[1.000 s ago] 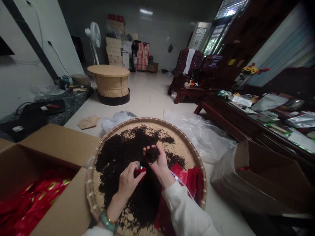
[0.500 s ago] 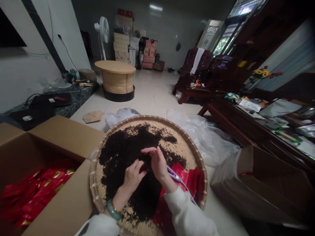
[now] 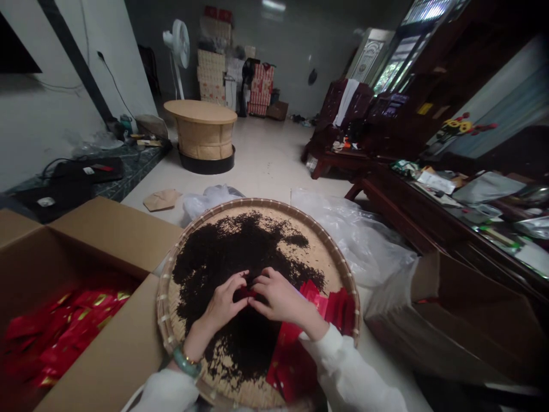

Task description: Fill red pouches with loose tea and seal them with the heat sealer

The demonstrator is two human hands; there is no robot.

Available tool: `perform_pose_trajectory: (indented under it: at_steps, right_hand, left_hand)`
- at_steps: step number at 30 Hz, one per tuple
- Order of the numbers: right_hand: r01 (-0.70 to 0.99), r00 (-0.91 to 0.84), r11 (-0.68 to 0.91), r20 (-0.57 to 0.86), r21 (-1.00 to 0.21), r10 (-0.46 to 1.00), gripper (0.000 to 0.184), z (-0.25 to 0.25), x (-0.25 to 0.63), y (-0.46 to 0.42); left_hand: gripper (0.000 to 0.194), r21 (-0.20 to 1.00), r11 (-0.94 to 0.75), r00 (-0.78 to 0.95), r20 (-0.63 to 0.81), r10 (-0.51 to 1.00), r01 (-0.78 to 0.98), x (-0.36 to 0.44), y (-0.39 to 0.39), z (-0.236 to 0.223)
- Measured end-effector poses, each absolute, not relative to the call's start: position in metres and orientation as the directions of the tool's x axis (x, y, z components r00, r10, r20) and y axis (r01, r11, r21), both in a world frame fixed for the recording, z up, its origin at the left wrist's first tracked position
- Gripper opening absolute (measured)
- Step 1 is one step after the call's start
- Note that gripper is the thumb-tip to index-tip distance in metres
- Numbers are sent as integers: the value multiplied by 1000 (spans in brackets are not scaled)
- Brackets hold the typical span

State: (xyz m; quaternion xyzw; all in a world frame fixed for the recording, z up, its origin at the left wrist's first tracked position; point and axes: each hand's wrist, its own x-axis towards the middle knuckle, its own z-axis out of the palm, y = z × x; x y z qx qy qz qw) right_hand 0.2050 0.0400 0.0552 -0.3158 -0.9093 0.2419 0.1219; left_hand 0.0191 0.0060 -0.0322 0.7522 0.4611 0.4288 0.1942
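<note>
On the tiled floor (image 3: 266, 154), our bamboo tray (image 3: 165, 303) lies beneath our left hand (image 3: 223, 303) and right hand (image 3: 283, 297), now drawn together, both pinching a red packet (image 3: 245, 293).

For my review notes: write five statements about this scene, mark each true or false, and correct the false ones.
1. The left hand and right hand hold a small red sachet over the round woven tray. True.
2. The green bangle is on the right wrist. False: it is on the left wrist.
3. The open cardboard box holds red sachets with gold markings. True.
4. The dark loose tea leaves cover the whole tray. False: bare tray shows around them.
5. A clear plastic bag lies on the floor beyond the tray. True.
</note>
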Motion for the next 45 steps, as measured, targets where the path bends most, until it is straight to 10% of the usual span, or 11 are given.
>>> perform_pose_trajectory:
  at_steps: [9,18,24,31,40,45]
  right_hand:
    - [487,-801,730,87,-480,592,22,31,209,58]
    - [365,-387,288,137,-885,912,24,16,224,38]
    - [819,-445,272,-260,-505,857,101,-42,239,-1]
    - [829,-533,454,-216,-326,818,114,-34,219,13]
    - [739,-672,654,-231,-161,703,36,-33,190,-22]
    - [829,-560,541,-250,-144,790,33,-23,198,-14]
  left_hand:
    - [34,678,-434,303,312,901,593,14,10,-22]
    - [21,770,-318,151,283,947,552,6,10,-29]
    - [21,783,-313,33,351,936,538,-1,14,-40]
    - [24,716,-293,-20,394,919,634,-15,13,-31]
    - [24,657,-347,55,422,905,670,-13,10,-34]
    - [26,595,-402,123,453,883,696,-5,9,-34]
